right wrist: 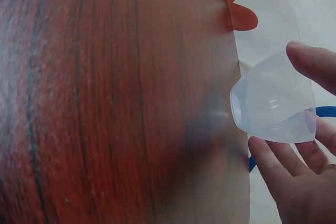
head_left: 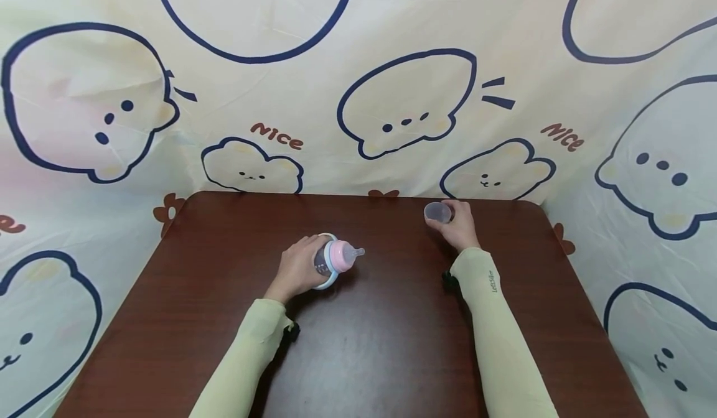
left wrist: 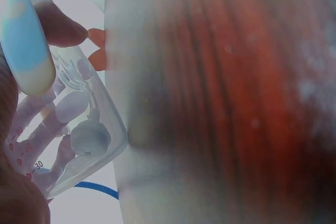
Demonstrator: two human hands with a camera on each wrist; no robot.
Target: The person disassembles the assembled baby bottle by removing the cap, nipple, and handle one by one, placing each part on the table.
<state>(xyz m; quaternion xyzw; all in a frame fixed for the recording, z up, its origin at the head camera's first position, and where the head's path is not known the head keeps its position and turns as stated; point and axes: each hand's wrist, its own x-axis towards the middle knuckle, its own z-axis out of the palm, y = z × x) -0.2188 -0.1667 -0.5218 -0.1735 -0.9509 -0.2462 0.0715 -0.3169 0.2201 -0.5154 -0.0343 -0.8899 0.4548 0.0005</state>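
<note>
While a bottle (head_left: 338, 257) is gripped by the left hand (head_left: 299, 266), a cup (head_left: 436, 212) right of it is clasped by the right hand (head_left: 462, 226), seemingly for steadiness.

Head camera: above and behind the left hand (head_left: 299, 265) and right hand (head_left: 460, 225), well back, facing forward and down over the tabletop (head_left: 370, 356) toward the patterned cloth (head_left: 319, 94) beyond them. Left wrist camera: close behind its hand, facing the bottle (left wrist: 86, 140). Right wrist camera: likewise close, facing the cup (right wrist: 273, 100). Both wrist views share the tabletop's edge and the cloth with the head view.
</note>
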